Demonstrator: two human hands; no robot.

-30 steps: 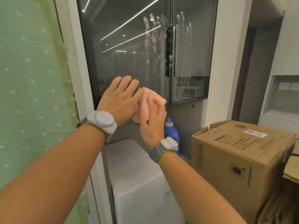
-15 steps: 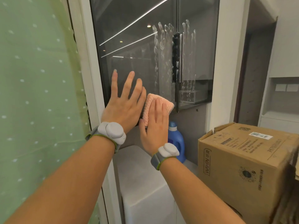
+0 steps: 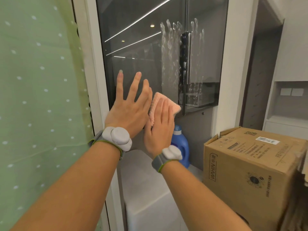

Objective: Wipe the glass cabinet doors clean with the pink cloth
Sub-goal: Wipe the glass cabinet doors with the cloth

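Landmark: the dark, smoky glass cabinet doors (image 3: 143, 47), a tall pair meeting at a black vertical handle strip (image 3: 184, 57); every place below is given from them.
Left hand (image 3: 128, 112): open, fingers spread, palm flat on the lower part of the left door, holding nothing; it seems to steady the panel.
Pink cloth (image 3: 164, 105): a small, soft, ribbed pink cloth folded into a pad, pressed on the left door's lower edge, just right of the left hand and below the soapy streaks (image 3: 170, 54).
Right hand (image 3: 160, 129): flat and open over the cloth, pinning it to the glass with palm and fingers rather than clenching it.
Handling, cloth: light and limp; probably bunches or slips unless held under a broad flat palm.
Handling, doors: rigid, smooth, slippery where wet, and breakable; even pressure looks wiser than a hard shove near the hinged seam.
Right of the doors: a blue plastic detergent bottle (image 3: 180, 147) below them, then a brown cardboard box (image 3: 253, 172).
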